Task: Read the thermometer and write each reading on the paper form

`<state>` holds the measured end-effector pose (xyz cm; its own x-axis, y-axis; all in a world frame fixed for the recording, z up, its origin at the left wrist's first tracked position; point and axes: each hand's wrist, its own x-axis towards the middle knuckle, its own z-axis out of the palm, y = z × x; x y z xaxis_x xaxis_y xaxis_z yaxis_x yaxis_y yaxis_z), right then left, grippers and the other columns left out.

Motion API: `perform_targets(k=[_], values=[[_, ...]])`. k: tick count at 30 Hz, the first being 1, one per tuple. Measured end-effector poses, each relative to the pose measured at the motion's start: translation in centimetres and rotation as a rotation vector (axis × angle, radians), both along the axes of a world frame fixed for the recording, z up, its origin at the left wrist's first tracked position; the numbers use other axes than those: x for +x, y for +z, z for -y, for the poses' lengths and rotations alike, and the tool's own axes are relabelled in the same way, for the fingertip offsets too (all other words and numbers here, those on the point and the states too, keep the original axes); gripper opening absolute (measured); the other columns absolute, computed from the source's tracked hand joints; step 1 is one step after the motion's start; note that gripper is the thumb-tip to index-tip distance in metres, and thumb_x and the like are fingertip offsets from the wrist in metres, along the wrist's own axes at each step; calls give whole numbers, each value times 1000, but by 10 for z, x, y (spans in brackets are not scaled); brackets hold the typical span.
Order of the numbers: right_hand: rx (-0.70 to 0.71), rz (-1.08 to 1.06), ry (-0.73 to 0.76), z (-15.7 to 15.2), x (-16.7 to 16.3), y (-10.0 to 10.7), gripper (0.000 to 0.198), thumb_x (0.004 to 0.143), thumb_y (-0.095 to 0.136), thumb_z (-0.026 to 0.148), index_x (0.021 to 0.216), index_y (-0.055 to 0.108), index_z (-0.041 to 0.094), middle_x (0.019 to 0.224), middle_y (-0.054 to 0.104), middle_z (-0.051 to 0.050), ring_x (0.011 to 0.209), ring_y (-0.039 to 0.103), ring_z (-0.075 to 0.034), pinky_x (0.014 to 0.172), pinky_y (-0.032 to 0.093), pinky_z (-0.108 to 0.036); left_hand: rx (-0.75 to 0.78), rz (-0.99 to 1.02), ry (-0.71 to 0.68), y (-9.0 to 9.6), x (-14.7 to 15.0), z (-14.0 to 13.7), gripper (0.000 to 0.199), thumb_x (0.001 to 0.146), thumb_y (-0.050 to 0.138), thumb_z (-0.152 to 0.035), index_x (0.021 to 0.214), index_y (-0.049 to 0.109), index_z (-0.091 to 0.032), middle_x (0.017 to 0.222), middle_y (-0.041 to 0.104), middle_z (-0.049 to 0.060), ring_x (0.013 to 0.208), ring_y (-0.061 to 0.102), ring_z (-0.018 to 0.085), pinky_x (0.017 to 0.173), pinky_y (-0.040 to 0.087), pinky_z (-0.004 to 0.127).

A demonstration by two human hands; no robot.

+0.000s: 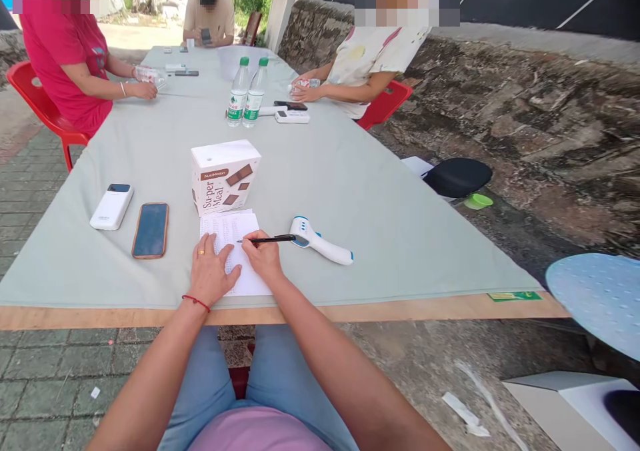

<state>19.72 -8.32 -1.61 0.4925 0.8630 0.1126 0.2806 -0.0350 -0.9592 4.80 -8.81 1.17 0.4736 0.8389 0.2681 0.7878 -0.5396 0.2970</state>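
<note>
My right hand (264, 258) is closed round a black pen (273, 239), its tip over a sheet of paper (250, 278) with rows of small handwriting. Flat on the left part of that sheet lies my left hand (213, 271), fingers spread, a ring and a red bracelet on it. Just behind the paper stands a white and brown box (225, 178) printed "Su-per Meal". To the right of the pen rests a white and blue infrared thermometer (320, 241). A phone in a brown case (151, 230) and a white power bank (113, 206) lie to the left.
Two water bottles (245, 94) with green caps stand mid-table, near a white device (293, 116) and a dark phone (291, 105). A translucent basin (235, 61) is farther back. Three people sit round the cloth-covered table (400, 238); two hold plastic bottles. A blue stool (597, 291) is at right.
</note>
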Motion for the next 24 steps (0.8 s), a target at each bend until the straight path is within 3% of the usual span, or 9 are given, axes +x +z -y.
perform_targets(k=[24], values=[[-15, 50, 24, 0, 1, -3, 11, 68, 53, 36, 67, 59, 26, 61, 63, 2, 62, 58, -20, 63, 46, -32, 7, 19, -7, -2, -1, 0, 42, 80, 66, -37, 120, 63, -23, 142, 45, 14, 138, 32, 37, 110, 32, 53]])
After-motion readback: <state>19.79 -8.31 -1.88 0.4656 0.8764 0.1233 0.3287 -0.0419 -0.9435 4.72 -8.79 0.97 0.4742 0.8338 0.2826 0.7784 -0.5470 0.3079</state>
